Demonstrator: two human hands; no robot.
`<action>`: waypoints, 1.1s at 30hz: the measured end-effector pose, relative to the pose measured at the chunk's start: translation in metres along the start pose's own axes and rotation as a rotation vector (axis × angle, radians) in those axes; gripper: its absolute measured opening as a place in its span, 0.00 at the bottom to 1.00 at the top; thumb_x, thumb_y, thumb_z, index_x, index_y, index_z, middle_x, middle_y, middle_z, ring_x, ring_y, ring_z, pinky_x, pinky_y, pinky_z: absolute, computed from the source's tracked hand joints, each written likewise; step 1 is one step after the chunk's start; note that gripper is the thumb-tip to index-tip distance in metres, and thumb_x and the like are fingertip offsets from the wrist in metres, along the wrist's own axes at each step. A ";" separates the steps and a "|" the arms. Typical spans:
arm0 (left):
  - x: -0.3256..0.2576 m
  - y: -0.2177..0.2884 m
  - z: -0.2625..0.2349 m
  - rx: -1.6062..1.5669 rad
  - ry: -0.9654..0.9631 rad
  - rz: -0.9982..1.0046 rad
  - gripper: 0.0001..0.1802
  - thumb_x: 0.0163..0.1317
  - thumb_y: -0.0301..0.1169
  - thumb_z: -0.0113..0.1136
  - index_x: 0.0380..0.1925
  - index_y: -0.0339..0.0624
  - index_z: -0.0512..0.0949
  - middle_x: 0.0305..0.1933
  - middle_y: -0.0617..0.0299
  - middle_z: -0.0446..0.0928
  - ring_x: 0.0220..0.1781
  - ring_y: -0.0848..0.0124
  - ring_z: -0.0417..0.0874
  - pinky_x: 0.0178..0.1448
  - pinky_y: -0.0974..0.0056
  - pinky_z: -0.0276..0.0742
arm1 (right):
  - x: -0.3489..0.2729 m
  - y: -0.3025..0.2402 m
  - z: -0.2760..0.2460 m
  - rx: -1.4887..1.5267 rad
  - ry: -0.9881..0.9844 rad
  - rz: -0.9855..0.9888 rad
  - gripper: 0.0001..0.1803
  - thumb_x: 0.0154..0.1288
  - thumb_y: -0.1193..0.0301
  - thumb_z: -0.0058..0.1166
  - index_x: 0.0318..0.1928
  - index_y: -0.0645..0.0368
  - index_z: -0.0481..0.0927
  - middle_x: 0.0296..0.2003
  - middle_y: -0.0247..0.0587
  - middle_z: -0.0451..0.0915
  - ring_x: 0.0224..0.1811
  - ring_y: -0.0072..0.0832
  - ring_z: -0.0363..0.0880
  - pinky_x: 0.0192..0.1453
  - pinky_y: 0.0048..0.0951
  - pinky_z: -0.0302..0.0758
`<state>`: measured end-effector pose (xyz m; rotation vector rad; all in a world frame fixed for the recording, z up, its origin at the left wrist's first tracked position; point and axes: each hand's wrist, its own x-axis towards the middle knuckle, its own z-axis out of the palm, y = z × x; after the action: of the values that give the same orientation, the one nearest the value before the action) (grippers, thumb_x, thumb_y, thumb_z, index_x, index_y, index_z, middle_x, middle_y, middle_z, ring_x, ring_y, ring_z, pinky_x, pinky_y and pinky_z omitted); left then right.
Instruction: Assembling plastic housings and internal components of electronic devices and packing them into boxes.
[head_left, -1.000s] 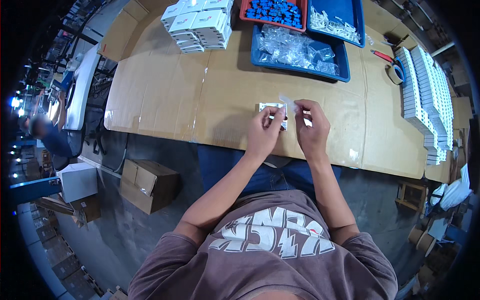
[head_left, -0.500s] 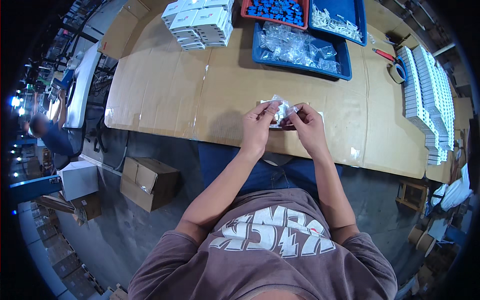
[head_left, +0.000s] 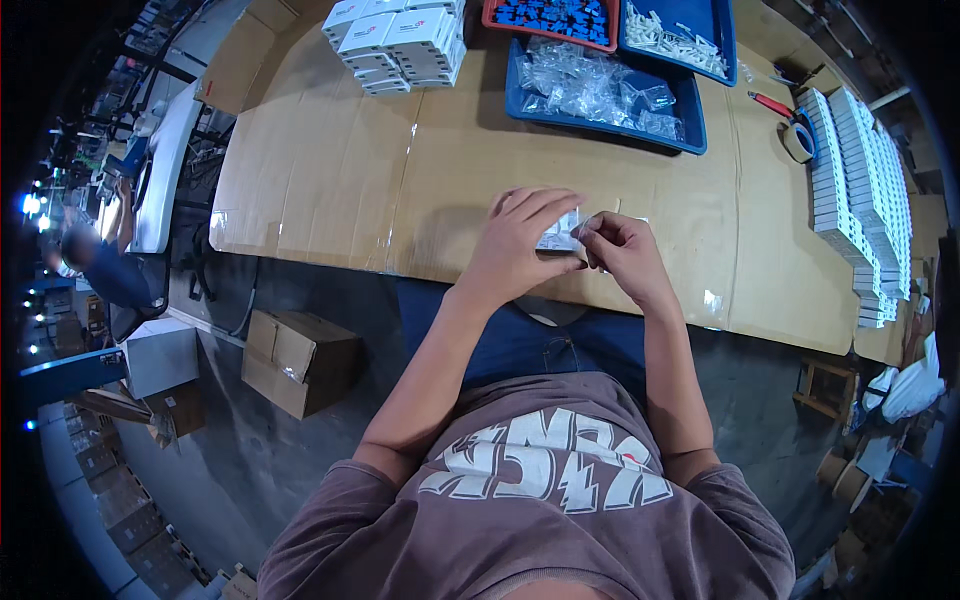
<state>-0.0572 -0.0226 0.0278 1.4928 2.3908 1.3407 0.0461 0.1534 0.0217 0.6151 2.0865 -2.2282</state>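
My left hand [head_left: 515,240] curves around a small white box [head_left: 560,232], fingers along its far side and thumb along its near side. The box lies low over the cardboard-covered table [head_left: 330,190], and my palm hides its left part. My right hand [head_left: 625,255] is closed in a pinch at the box's right end. Between its thumb and forefinger is a bit of clear plastic bag [head_left: 582,228], mostly covered by the fingertips. A white edge shows just behind the right hand, with a thin pale strip [head_left: 617,205] beside it.
Beyond the hands stand a blue tray [head_left: 600,122] of clear bags, a red tray [head_left: 550,36] of blue parts and a blue tray [head_left: 732,60] of white pieces. Stacked white boxes [head_left: 400,40] are at the back left. Tape [head_left: 798,142] and more stacks [head_left: 850,190] lie right.
My left hand has let go of the clear bag and spread around the white box. The right hand stays pinched, a little farther right. The bag has come down from between both hands.
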 end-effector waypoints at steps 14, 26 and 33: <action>-0.014 -0.015 0.011 -0.130 -0.085 -0.070 0.26 0.48 0.34 0.78 0.50 0.47 0.86 0.46 0.60 0.84 0.54 0.58 0.81 0.64 0.56 0.72 | 0.000 0.008 -0.007 -0.290 -0.127 0.025 0.10 0.75 0.71 0.55 0.40 0.67 0.83 0.27 0.32 0.80 0.29 0.17 0.74 0.35 0.23 0.72; -0.023 -0.031 0.023 -1.298 -0.205 -0.685 0.19 0.76 0.40 0.58 0.52 0.33 0.81 0.44 0.55 0.86 0.45 0.65 0.88 0.54 0.62 0.83 | -0.004 -0.010 -0.003 -0.155 -0.111 -0.330 0.17 0.81 0.62 0.51 0.54 0.62 0.84 0.53 0.35 0.81 0.48 0.23 0.77 0.53 0.27 0.74; -0.032 -0.035 0.036 -1.572 -0.497 -0.744 0.23 0.75 0.48 0.57 0.53 0.37 0.78 0.41 0.52 0.85 0.41 0.61 0.89 0.52 0.54 0.86 | 0.002 0.001 -0.002 -0.051 -0.260 -0.207 0.24 0.84 0.56 0.46 0.54 0.65 0.84 0.38 0.34 0.83 0.39 0.20 0.78 0.48 0.26 0.76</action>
<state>-0.0501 -0.0291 -0.0308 0.3054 0.7594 1.5580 0.0446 0.1553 0.0198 0.1017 2.1474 -2.2031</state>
